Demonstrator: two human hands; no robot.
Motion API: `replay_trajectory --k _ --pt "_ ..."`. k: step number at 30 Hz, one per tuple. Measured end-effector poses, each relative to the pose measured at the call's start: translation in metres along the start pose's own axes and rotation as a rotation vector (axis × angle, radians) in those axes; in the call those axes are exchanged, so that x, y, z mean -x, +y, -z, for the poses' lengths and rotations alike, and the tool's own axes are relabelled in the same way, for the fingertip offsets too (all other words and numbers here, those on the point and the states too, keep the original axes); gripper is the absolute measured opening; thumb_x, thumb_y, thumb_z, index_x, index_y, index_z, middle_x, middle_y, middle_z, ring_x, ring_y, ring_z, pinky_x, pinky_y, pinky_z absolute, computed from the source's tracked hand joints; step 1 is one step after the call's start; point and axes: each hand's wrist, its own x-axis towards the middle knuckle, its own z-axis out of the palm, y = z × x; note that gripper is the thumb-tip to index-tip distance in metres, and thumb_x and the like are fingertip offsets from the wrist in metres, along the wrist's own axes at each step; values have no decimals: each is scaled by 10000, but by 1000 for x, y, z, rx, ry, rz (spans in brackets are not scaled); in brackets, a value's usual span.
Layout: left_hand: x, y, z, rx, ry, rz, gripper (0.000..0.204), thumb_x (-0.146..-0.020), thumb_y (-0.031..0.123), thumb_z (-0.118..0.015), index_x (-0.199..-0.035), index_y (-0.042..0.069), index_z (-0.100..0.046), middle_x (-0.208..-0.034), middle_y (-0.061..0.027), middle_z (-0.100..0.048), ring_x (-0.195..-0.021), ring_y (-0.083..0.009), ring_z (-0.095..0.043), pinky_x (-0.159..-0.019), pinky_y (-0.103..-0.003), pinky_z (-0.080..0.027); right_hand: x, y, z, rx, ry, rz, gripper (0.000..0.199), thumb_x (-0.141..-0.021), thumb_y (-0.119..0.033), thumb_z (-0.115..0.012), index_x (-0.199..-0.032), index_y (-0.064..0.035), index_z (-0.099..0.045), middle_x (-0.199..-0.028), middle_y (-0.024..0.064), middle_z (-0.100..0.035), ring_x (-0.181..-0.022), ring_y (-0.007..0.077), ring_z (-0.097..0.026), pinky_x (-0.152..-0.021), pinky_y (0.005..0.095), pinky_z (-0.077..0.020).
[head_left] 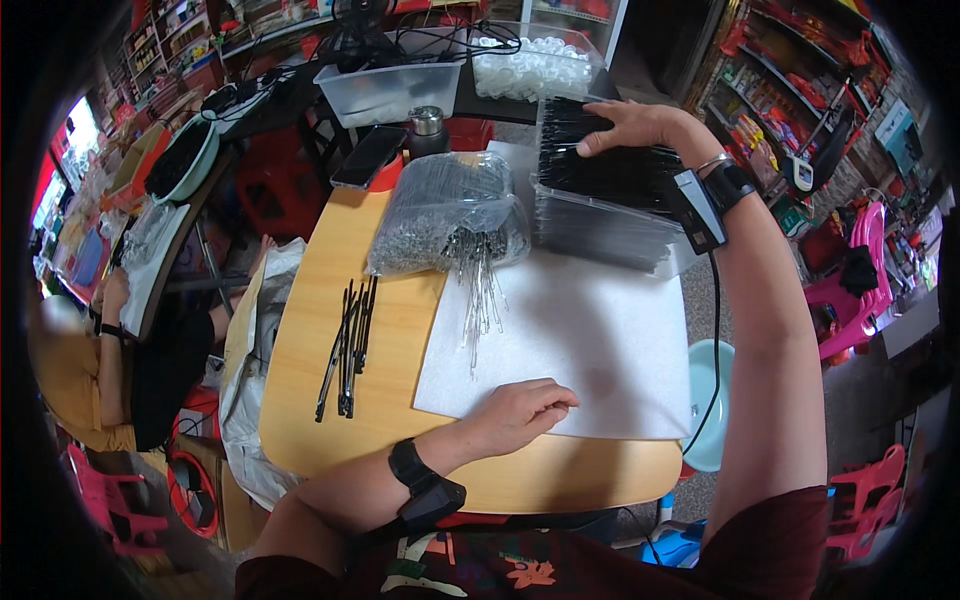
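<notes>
Reaching to the far right corner of the wooden table point(330, 400), the right hand point(630, 125) is laid with fingers spread flat on the black sticks point(610, 170) packed in a clear plastic box point(600, 235); nothing is gripped yet. The left hand point(520, 415) is rested loosely curled and empty on the white foam sheet point(600, 340) near the front edge. A picking-up step appears to be in hand; next, a few sticks would need to be pinched from the box, beside the bag of thin metal rods point(445, 215). Finished black pieces point(348, 345) lie toward the left edge.
</notes>
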Motion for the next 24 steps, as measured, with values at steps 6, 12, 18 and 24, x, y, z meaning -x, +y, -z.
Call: replay_trajectory --k 6,12,18,24 --pt "0 0 -1 0 -1 20 180 -896 111 -546 -1042 24 -605 -893 -88 -616 -791 -178 -603 -694 -280 -477 1 1 -41 177 385 -50 765 -845 -730 -275 -1412 -224 -362 -1452 113 -345 -1353 319 -282 -1087 551 -171" --pt "0 5 -1 18 -12 65 181 -896 113 -549 -1045 25 -605 -890 -81 -606 -776 -166 -589 -694 -269 -470 3 -3 -37 181 367 -102 716 -877 -690 -268 -1400 -213 -377 -1426 114 -387 -1329 359 -309 -1084 541 -179" --pt "1 3 -1 15 -8 50 186 -897 122 -548 -1047 27 -606 -883 -79 -600 -779 -162 -584 -695 -268 -466 10 -12 -41 168 317 -124 768 -858 -709 -268 -1429 -199 -322 -1487 122 -268 -1389 334 -188 -1104 572 -99" --pt "0 3 0 -5 -13 38 190 -900 132 -544 -1046 28 -606 -881 -78 -600 -774 -160 -583 -694 -271 -467 9 -7 -34 173 228 -147 726 -887 -681 -220 -1450 -225 -261 -1508 117 -213 -1395 339 -157 -1098 588 -104"
